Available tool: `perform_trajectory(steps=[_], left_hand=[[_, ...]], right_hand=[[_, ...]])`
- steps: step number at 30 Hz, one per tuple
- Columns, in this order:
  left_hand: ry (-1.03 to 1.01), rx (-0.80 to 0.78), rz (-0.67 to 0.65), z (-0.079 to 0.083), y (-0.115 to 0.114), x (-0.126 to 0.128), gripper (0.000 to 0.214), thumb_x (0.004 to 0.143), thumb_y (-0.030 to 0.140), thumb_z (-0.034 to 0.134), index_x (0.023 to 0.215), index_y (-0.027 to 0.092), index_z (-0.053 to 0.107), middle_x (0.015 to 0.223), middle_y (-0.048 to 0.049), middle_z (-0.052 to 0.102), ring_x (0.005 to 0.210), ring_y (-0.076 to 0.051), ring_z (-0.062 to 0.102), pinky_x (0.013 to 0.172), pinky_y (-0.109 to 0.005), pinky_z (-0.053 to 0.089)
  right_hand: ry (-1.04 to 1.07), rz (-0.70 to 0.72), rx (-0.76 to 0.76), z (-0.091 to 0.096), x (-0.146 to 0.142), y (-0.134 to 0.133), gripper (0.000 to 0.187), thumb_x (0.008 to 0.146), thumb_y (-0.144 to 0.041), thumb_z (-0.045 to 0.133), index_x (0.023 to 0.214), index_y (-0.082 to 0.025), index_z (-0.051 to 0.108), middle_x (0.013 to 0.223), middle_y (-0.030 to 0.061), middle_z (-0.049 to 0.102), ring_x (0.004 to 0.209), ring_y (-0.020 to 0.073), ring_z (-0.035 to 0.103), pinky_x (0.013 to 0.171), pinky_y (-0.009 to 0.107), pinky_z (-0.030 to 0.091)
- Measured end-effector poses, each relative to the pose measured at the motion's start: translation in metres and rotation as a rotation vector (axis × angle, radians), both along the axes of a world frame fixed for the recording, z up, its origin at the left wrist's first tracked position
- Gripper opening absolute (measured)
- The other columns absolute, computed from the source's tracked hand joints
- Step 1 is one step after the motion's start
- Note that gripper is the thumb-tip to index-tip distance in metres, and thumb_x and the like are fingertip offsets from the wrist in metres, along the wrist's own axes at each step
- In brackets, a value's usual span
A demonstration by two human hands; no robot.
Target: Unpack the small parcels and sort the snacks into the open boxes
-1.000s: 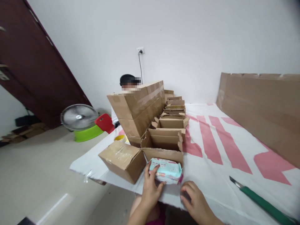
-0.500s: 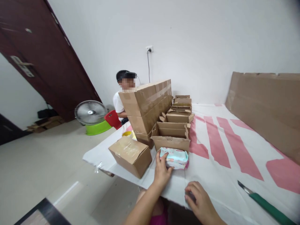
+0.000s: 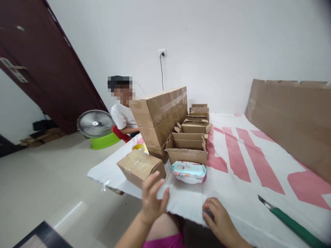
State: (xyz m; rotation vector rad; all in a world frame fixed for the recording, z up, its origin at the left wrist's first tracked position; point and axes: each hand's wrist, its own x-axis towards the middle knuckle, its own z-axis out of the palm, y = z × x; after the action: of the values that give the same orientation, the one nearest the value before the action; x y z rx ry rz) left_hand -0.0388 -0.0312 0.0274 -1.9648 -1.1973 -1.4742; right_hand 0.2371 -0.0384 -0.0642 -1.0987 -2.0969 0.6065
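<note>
Two hands: left hand (image 3: 152,199) fingers spread, empty, near wipes pack (image 3: 188,171); right hand (image 3: 219,222) fingers curled on tablecloth (image 3: 243,198) edge.

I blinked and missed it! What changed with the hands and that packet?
The left hand let go of the wipes packet and pulled back, open. The packet stayed before the open carton; the right hand kept resting on the table edge.

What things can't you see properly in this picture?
Head view:
- Insides of the open boxes: hidden by their front walls.
- The dark thing under the right hand: mostly covered by its fingers.
- The knife: handle end cut off at the corner.
- Print on the wipes pack: too small to read.
- The left hand: blurred.
</note>
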Motion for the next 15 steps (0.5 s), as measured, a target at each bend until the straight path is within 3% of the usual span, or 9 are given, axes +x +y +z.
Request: perform_trajectory(steps=[2,4,5,7,11,15], left_hand=[[-0.201,-0.024,0.187,0.021,0.012,-0.047,0.042,0.078,0.026,0.066,0.117,0.023,0.050,0.125,-0.0098,0.051,0.123,-0.027,0.047,0.105,-0.047,0.038],[-0.544,-0.169,0.356,0.034,0.034,-0.095,0.050,0.080,0.041,0.059,0.123,0.020,0.045,0.130,-0.0126,0.047,0.126,-0.028,0.043,0.106,-0.047,0.035],[-0.711,-0.297,0.421,0.037,0.046,-0.116,0.059,0.079,0.047,0.057,0.129,0.020,0.040,0.133,-0.0125,0.045,0.128,-0.027,0.042,0.107,-0.045,0.034],[-0.806,-0.436,0.451,0.037,0.064,-0.148,0.071,0.072,0.052,0.059,0.130,0.015,0.040,0.127,-0.0156,0.048,0.123,-0.031,0.045,0.104,-0.050,0.036],[-0.813,-0.656,0.383,0.025,0.070,-0.170,0.066,0.060,0.054,0.065,0.112,0.015,0.055,0.095,-0.0066,0.058,0.093,-0.026,0.057,0.087,-0.044,0.048],[-0.782,-0.734,0.375,0.021,0.042,-0.163,0.066,0.059,0.058,0.065,0.112,0.018,0.057,0.091,-0.0031,0.056,0.089,-0.025,0.054,0.087,-0.045,0.046]], right_hand=[[-0.006,-0.007,-0.003,0.000,0.000,-0.001,0.006,0.086,-0.016,0.051,0.089,-0.021,0.055,0.094,0.0066,0.059,0.090,0.0220,0.056,0.079,0.037,0.049],[-0.013,-0.005,-0.005,0.000,0.000,-0.002,0.006,0.087,-0.017,0.051,0.089,-0.021,0.055,0.094,0.0067,0.059,0.090,0.0221,0.056,0.080,0.037,0.049],[-0.016,-0.003,-0.005,0.000,0.000,-0.002,0.006,0.087,-0.017,0.051,0.088,-0.021,0.055,0.094,0.0068,0.059,0.090,0.0221,0.056,0.080,0.037,0.049],[-0.020,-0.005,-0.005,0.001,0.000,-0.002,0.006,0.087,-0.017,0.051,0.088,-0.021,0.055,0.094,0.0070,0.059,0.090,0.0221,0.057,0.080,0.038,0.049],[-0.003,-0.014,-0.011,0.001,0.000,0.000,0.006,0.085,-0.017,0.052,0.087,-0.020,0.057,0.094,0.0075,0.060,0.090,0.0224,0.057,0.080,0.038,0.050],[0.079,-0.015,-0.062,0.006,0.000,-0.004,0.010,0.085,-0.021,0.053,0.092,-0.020,0.060,0.097,0.0085,0.063,0.094,0.0232,0.060,0.085,0.039,0.050]])
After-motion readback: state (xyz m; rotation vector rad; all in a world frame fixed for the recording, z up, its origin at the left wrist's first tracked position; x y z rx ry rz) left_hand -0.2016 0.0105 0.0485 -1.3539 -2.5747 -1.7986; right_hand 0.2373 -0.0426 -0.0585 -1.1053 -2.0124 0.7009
